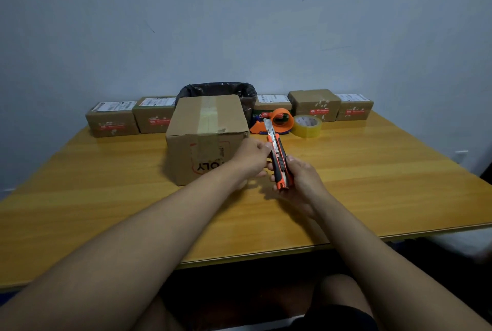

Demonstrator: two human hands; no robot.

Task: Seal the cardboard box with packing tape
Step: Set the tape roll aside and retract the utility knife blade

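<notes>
In the head view, the cardboard box (pixel 206 136) sits on the desk (pixel 372 171) just left of and beyond both hands, with a strip of tape (pixel 209 115) already running front to back along its top seam and down the near face. The left hand (pixel 251 157) is the nearer one to it, right beside the box's near right corner; whether it touches the cardboard cannot be told.

The right hand (pixel 300 179) has its fingers (pixel 273 179) wrapped shut around the lower handle of an orange and black utility knife (pixel 278 157). The knife's long axis points away from the person and slightly left, its blade out and aimed past the box's right edge. The left hand's fingers are curled closed and pinch at the knife's upper body near the slider, probably adjusting the blade.

Beyond the blade tip lie an orange tape dispenser (pixel 277 120) and a roll of clear tape (pixel 306 125), well clear of either hand. The next move likely turns on swinging the blade left toward the tape on the box.
</notes>
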